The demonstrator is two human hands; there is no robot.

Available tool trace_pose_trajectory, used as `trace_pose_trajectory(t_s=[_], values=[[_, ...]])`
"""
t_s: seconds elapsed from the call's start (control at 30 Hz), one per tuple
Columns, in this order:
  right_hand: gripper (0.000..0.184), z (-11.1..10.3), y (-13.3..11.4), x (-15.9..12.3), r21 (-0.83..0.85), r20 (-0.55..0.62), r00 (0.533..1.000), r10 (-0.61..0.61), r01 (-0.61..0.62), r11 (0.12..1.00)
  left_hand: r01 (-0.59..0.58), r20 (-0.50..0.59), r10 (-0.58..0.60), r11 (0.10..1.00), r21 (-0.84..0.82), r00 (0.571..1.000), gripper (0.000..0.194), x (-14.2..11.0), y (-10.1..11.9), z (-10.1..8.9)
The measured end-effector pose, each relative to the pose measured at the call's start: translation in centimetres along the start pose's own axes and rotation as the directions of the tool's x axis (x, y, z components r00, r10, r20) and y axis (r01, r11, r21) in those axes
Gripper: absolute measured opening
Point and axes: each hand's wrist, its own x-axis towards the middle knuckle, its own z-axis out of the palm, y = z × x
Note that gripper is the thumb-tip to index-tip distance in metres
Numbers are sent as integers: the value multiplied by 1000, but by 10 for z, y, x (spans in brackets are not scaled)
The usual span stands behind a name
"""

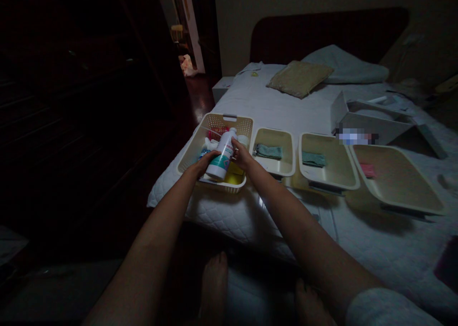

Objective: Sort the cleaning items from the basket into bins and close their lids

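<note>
Both my hands hold a white bottle [222, 155] with a teal label, tilted above a perforated cream basket [186, 160] at the bed's near left corner. My left hand [206, 164] grips its lower left side, and my right hand [242, 154] is closed on its upper right side. Beneath the bottle, the basket holds a red item [216, 133], a blue item [204, 153], something yellow [234, 177] and white things I cannot make out. The bottle hides part of the contents.
Right of the basket stand three cream bins: one with a striped folded cloth [269, 151], one with a green cloth [313, 159], one with a pink cloth [368, 170]. An open white box [379, 120] lies behind them. A beige pillow [299, 78] rests farther back on the bed.
</note>
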Motion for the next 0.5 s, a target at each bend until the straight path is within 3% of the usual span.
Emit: trace_pose_trajectory(t_s=[0.17,0.5], values=[[17,5,-5,-5,93,12,998,61,-62,994,12,24,-12,1000,-1,1000,54,-1,2,3],[19,7,-4,-3,47,-19,1000,8,-8,999,43,44,-41,997,-58,998,47,-5,10,9]])
